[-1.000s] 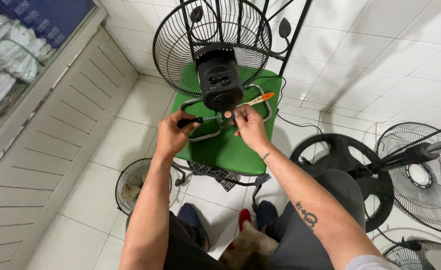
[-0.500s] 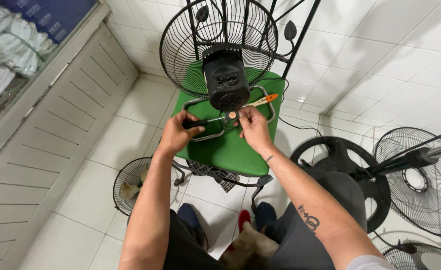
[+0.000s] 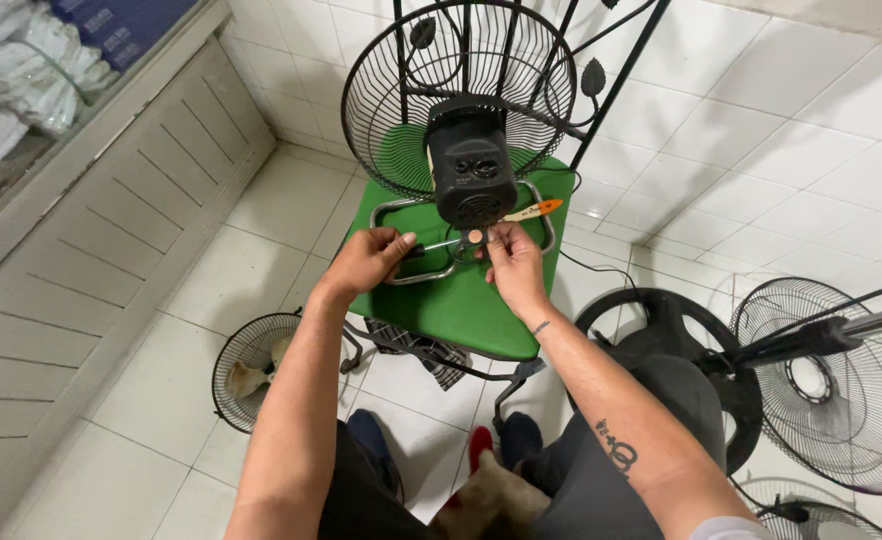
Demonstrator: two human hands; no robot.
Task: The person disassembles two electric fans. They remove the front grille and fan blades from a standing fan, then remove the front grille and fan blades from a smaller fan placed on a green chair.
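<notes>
While I am working at the base of the black fan motor (image 3: 471,175), which is standing on the green chair seat (image 3: 466,305) in the upper middle of the frame, my hands are sitting closer to it than a moment ago. My left hand (image 3: 366,260) is closed around the dark handle of a screwdriver (image 3: 431,247), its shaft pointing right toward the motor's underside. My right hand (image 3: 513,262) is pinching a small round piece (image 3: 475,237) just below the motor, fingertips shut on it. Compared with a second back, both hands are drawing nearer together under the motor and the tool tip is lining up with that piece, so I judge that I am settling onto a fastening there rather than hunting for it.

An orange-handled tool (image 3: 533,209) is lying on the seat just right of the motor, touching nothing I am holding. The metal frame (image 3: 411,205) under the motor is hemming my hands in on both sides, and the wire fan guard (image 3: 401,90) is rising directly behind. Room is opening toward me, at the seat's front edge. Farther out, a small fan (image 3: 251,370) is resting on the tiled floor at lower left, and a standing fan (image 3: 821,385) is crowding the right.
</notes>
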